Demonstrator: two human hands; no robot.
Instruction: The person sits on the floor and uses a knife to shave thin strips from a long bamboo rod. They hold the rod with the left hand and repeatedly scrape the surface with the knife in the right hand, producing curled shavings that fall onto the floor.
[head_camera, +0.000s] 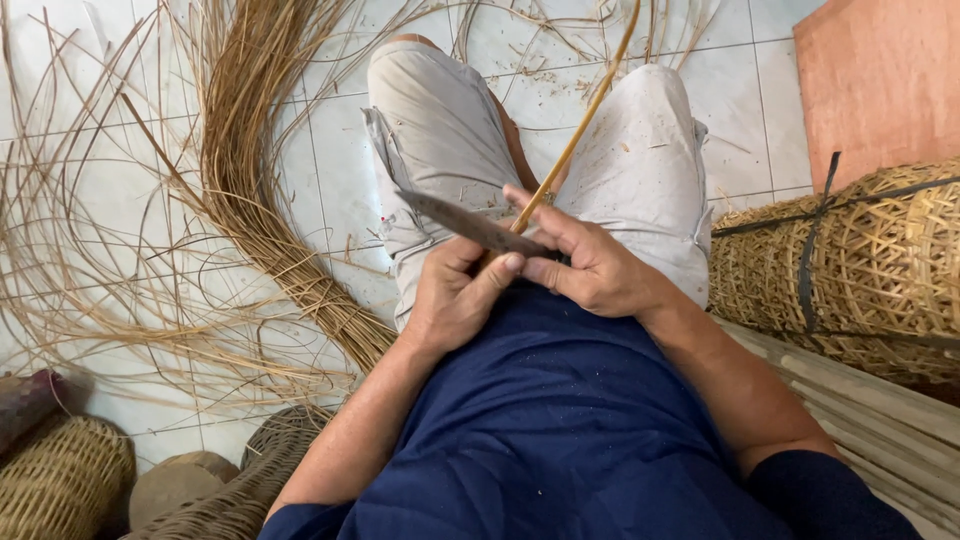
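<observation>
Left of the fingers, loose rattan strands (250, 200) fan over the tiled floor (330, 170). The left hand (455, 295) is closed around a knife (470, 225), blade angled up-left. The right hand (590, 265) pinches a rattan strip (580, 130) just beside the blade. Shaving cleanly likely needs a shallow blade angle and a taut strip. Woven baskets (850, 260) sit right.

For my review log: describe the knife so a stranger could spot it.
Start at the pale shorts on the lap. Above them the left hand and right hand meet; the knife juts leftward from them, a dark flat blade crossing the thin yellow cane strip.
</observation>
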